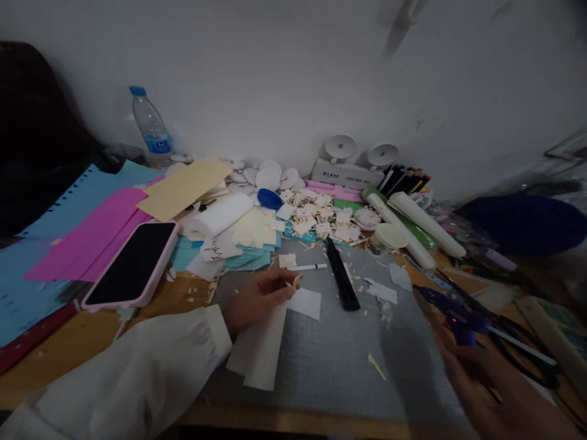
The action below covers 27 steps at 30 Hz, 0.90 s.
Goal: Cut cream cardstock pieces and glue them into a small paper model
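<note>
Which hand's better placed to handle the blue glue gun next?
Right, probably: the right hand is close beside the blue glue gun, though contact is unclear. The left hand is farther off, over the grey mat, pinching a small pale piece.

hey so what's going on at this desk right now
A person's left hand pinches a small pale piece above a grey mat. The blurred right hand is by what looks like a blue glue gun; whether it grips it is unclear. A black tool lies on the mat, with a pile of little pale pieces behind it.
</note>
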Each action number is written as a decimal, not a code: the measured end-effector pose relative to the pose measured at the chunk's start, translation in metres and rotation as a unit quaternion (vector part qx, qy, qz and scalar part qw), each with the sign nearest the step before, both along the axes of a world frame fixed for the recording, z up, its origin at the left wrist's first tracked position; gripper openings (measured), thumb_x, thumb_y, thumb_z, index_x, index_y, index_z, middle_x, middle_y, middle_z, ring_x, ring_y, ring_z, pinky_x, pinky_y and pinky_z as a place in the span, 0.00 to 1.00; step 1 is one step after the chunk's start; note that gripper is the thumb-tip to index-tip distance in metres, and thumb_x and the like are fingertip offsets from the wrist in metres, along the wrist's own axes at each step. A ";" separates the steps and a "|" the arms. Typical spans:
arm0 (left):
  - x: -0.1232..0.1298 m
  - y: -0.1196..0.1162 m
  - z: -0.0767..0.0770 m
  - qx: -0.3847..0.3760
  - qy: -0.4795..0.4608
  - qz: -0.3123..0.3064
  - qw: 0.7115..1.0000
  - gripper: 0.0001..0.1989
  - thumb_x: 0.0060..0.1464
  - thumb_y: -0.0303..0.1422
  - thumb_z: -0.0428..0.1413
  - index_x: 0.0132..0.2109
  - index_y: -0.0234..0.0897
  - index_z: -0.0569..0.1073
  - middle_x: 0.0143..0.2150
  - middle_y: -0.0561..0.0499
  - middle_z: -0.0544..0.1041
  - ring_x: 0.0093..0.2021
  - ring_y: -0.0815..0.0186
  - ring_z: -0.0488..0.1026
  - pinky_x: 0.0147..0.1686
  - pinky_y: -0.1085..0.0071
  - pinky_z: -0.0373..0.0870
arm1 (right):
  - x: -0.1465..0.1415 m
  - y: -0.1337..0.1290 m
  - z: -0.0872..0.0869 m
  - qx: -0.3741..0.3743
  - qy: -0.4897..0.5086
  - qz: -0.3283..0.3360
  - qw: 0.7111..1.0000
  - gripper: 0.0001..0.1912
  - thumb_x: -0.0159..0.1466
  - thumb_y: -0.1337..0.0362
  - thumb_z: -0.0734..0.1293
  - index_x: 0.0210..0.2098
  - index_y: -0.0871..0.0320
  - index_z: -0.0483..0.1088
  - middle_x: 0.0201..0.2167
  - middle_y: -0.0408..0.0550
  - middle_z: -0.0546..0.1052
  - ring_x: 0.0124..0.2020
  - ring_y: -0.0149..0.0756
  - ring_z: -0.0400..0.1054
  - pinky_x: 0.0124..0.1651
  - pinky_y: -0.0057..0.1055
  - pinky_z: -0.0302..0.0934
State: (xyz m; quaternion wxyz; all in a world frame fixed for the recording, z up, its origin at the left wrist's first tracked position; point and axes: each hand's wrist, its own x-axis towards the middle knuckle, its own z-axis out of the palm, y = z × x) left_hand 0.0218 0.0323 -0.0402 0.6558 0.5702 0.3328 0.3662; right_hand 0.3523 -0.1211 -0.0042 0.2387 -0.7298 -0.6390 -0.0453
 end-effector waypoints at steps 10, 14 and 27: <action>0.004 -0.010 0.004 0.261 0.154 -0.003 0.953 0.13 0.51 0.30 0.58 0.46 0.38 0.76 0.40 0.47 0.74 0.41 0.63 0.71 0.44 0.67 0.67 | -0.125 0.089 0.001 0.013 0.063 0.360 0.931 0.17 0.61 0.64 0.66 0.49 0.57 0.62 0.47 0.54 0.72 0.51 0.43 0.65 0.50 0.42 0.62; 0.003 -0.008 -0.001 0.310 0.181 0.015 0.933 0.14 0.49 0.32 0.60 0.46 0.39 0.76 0.42 0.46 0.76 0.45 0.59 0.71 0.47 0.63 0.66 | -0.128 0.104 -0.012 -0.002 0.081 0.384 0.920 0.12 0.62 0.63 0.67 0.44 0.56 0.64 0.43 0.52 0.73 0.46 0.42 0.67 0.47 0.41 0.63; 0.006 -0.010 0.002 0.273 0.286 0.032 0.918 0.24 0.49 0.31 0.61 0.54 0.41 0.69 0.51 0.46 0.71 0.53 0.56 0.66 0.54 0.61 0.61 | -0.105 0.112 -0.039 0.046 0.205 0.311 0.927 0.07 0.60 0.69 0.67 0.38 0.55 0.67 0.39 0.50 0.74 0.42 0.38 0.69 0.42 0.35 0.65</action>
